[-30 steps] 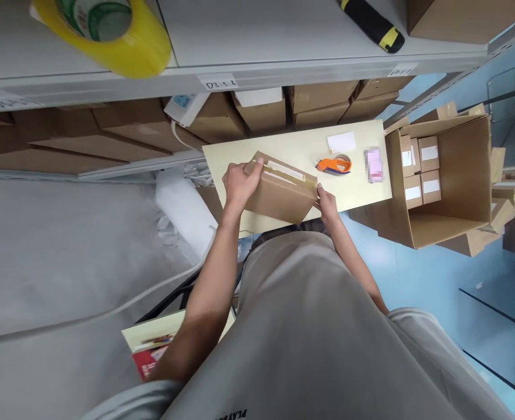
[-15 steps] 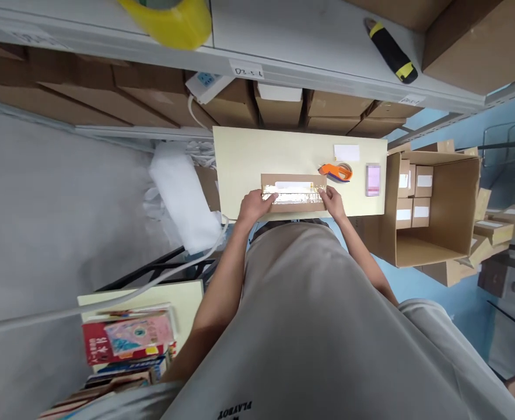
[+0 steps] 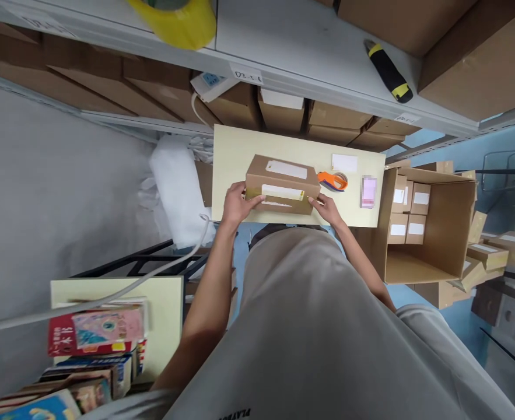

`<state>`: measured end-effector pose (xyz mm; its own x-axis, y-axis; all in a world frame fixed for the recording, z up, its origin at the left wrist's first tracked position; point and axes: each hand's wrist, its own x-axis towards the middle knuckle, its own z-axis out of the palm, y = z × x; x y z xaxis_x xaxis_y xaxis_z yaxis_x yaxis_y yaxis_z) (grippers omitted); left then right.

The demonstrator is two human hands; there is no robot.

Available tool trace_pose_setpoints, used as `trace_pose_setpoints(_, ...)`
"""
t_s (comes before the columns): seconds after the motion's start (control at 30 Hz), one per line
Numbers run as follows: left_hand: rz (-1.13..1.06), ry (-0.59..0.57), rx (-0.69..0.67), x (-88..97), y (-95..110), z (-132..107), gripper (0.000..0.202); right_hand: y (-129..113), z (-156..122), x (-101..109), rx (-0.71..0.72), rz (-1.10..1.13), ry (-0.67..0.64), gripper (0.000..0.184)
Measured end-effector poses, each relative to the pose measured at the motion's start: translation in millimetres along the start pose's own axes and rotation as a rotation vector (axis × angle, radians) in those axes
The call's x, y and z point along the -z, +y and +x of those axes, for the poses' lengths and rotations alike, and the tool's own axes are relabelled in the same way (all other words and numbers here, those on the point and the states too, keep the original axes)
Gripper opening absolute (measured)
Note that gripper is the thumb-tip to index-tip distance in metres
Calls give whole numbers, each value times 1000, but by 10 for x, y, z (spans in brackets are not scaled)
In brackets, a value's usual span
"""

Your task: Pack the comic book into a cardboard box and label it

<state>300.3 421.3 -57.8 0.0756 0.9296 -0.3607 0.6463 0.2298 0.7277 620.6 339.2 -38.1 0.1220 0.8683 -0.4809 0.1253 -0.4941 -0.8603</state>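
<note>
On the pale yellow table, a long brown cardboard box [image 3: 254,175] is tilted toward me, so two of its long faces show. Each of those faces bears a white label [image 3: 286,169], and glossy tape runs along the nearer one. My left hand [image 3: 236,205] grips the box's left end, its thumb on the near face. At the near right corner my right hand [image 3: 326,209] holds it between thumb and fingers. Just right of the box lies an orange tape dispenser [image 3: 332,181]. Beyond that are a white paper slip [image 3: 344,163] and a pinkish rectangular packet [image 3: 368,191].
A large open carton [image 3: 441,233] with several small labelled boxes stands right of the table [image 3: 235,143]. Overhead, a grey shelf [image 3: 283,35] carries a yellow tape roll [image 3: 182,26] and a utility knife [image 3: 388,71]. A white cable [image 3: 152,280] crosses at left above books [image 3: 104,329].
The box has turned between my hands, from one shiny taped face upward to two labelled faces showing. Both hands still hold its ends. The view has shifted slightly.
</note>
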Motion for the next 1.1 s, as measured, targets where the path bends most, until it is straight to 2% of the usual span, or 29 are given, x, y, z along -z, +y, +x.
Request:
trace_pose_setpoints(0.13, 71, 129, 54, -33, 46, 169, 48, -27, 212, -14, 56, -131, 47, 61)
trace_pose_setpoints(0.23, 56, 185, 152, -177, 30, 235, 42, 15, 417, -77, 39, -238, 56, 59)
trace_pose_setpoints(0.33, 10, 185, 287, -331, -44, 234, 38, 113, 573, -153, 4, -328, 22, 57)
trace_pose_setpoints(0.4, -63, 159, 329, -400, -107, 215, 45, 195, 624, -161, -13, -436, -54, 61)
trace_pose_setpoints(0.5, -172, 149, 316, -450, -168, 177, 70, 313, 620, -48, 49, -657, -145, 64)
trace_pose_setpoints(0.53, -181, 172, 308, -459, -168, 163, 78, 350, 606, 23, 83, -732, -130, 63)
trace_pose_setpoints(0.6, -156, 247, 291, -482, -121, 132, 91, 423, 584, 192, 104, -868, -11, 59)
trace_pose_setpoints(0.7, -88, 342, 206, -562, 72, 72, 89, 547, 611, 435, 34, -991, 206, 57)
trace_pose_setpoints(0.8, -22, 345, 61, -709, 381, 5, 78, 668, 722, 570, 11, -996, 252, 53)
trace_pose_setpoints(0.97, 54, 225, -102, -1005, 933, -83, 62, 724, 841, 612, -22, -882, 207, 35)
trace_pose_setpoints(1.1, 92, 72, -132, -1185, 1269, -127, 45, 600, 661, 639, 44, -631, 263, 42)
